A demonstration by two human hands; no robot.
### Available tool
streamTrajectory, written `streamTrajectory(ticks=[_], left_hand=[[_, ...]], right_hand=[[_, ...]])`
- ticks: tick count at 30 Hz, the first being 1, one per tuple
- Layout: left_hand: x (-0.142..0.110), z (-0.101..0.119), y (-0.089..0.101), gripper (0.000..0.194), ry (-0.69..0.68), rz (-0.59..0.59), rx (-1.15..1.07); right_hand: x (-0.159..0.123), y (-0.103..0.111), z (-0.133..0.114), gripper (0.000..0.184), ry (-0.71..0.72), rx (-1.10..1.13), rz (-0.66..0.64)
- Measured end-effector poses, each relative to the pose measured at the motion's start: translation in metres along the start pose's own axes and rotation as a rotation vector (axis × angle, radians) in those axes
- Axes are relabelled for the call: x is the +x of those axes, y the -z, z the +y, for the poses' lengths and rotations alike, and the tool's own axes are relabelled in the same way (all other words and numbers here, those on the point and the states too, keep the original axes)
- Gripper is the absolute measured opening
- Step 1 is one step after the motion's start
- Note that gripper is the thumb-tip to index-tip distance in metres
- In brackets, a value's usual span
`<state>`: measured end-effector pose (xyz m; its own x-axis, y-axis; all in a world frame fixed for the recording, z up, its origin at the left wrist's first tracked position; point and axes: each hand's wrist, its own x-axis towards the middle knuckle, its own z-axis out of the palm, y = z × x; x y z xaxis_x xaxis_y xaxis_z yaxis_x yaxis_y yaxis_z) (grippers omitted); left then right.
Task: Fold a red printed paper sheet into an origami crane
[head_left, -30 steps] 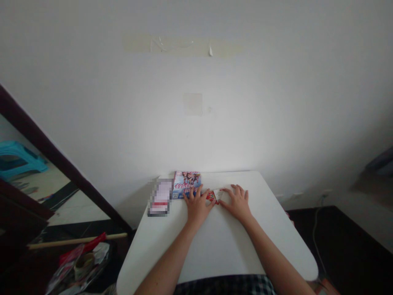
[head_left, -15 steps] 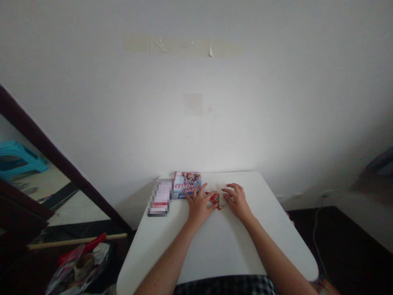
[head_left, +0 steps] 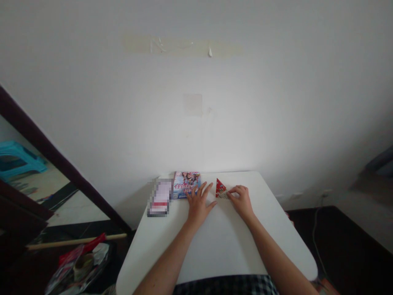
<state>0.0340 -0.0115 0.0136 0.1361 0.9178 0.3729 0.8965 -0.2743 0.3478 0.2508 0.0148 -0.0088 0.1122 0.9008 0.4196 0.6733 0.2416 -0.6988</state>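
A small folded piece of paper [head_left: 220, 189], red with a pattern and pale on its lower part, shows a pointed triangular corner. My right hand [head_left: 242, 200] pinches its right end between thumb and fingertips. With fingers spread, my left hand [head_left: 198, 205] rests to the left of the paper, apart from it. The left fingertips lie at the lower right edge of a colourful printed booklet or packet [head_left: 186, 183]. Left of that is a phone-like item [head_left: 160, 198], blurred by pixelation.
The white table [head_left: 224, 246] stands against a pale wall [head_left: 196, 139]. On the floor at left are a bag of rubbish [head_left: 84, 266] and a wooden stick [head_left: 116, 236]. A mirror at left shows a blue stool [head_left: 23, 159]. A cable [head_left: 316, 235] hangs at right.
My left hand has let go of the paper and shifted slightly left. The paper has turned, its red point now facing away from me, and my right fingers have closed on its end.
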Motion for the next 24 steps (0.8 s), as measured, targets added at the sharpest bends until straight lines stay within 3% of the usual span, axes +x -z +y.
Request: streamTrajectory(ticks=[6,11,16,24], left_hand=[[-0.002,0.001,0.001,0.033,-0.080,-0.016,-0.071],[-0.002,0.002,-0.004,0.038,-0.110,-0.019,-0.127],[-0.001,0.003,-0.003,0.035,-0.079,-0.041,-0.150],[0.001,-0.001,-0.009,0.038,-0.037,-0.076,-0.199]], right_hand=[[-0.002,0.000,-0.007,0.029,0.054,0.111,0.008],[-0.005,-0.006,-0.011,0.023,0.146,0.261,-0.072],[-0.006,-0.009,-0.009,0.016,0.105,0.326,-0.203],[-0.006,-0.011,-0.007,0.014,0.108,0.353,-0.205]])
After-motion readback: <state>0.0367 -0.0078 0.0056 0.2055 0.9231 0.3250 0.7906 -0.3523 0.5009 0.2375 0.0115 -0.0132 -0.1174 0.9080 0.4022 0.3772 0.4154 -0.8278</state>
